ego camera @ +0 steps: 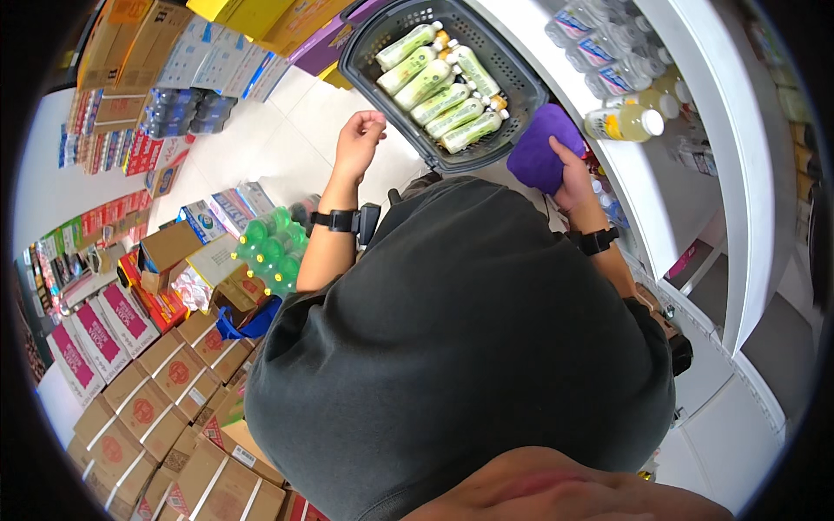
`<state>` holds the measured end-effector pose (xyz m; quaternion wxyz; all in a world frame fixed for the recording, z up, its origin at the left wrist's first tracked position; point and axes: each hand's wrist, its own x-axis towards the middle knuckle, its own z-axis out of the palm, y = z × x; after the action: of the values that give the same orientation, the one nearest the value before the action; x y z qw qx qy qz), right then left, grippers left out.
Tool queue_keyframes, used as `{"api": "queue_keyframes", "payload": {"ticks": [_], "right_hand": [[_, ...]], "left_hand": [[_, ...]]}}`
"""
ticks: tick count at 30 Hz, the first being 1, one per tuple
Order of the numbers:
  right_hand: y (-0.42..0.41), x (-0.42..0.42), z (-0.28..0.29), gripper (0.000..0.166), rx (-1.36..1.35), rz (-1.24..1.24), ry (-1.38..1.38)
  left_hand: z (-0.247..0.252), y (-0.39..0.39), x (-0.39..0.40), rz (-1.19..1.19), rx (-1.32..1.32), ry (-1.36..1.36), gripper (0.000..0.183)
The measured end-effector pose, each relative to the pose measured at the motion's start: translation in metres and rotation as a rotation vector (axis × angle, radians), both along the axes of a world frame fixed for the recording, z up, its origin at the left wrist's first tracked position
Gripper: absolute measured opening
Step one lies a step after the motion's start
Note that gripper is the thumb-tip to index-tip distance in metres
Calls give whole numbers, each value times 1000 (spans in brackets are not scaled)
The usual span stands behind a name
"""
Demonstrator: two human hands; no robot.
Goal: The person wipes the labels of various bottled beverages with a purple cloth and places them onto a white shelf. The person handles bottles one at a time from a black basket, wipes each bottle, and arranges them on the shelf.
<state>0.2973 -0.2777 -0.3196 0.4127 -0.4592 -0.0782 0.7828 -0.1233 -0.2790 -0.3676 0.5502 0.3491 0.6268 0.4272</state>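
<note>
My right hand (573,179) grips a folded purple cloth (546,148), its thumb lying over the near face. The cloth is beside the right end of a dark plastic basket (423,156), close to the front of a white shelf. Several bottles with pale green labels (423,84) lie on their sides in the basket, with a few orange-capped ones partly hidden among them. My left hand (358,146) hovers over the floor left of the basket, fingers loosely curled together and nothing visible in them.
White shelving (625,189) on the right holds clear water bottles (606,49) and yellow drink bottles (625,122). Stacked cartons (156,391) fill the left. Green bottles (273,247) and a blue bag (247,322) are near my left arm. Yellow boxes (260,23) stand beyond the basket.
</note>
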Motion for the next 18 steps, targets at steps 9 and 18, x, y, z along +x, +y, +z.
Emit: {"api": "queue_keyframes", "payload": {"ticks": [9, 18], "right_hand": [[46, -44, -11, 40, -43, 23, -83], [62, -9, -52, 42, -163, 84, -102]], "left_hand": [[-70, 106, 43, -366, 88, 713, 50], [-199, 172, 97, -280, 59, 1544, 40]]}}
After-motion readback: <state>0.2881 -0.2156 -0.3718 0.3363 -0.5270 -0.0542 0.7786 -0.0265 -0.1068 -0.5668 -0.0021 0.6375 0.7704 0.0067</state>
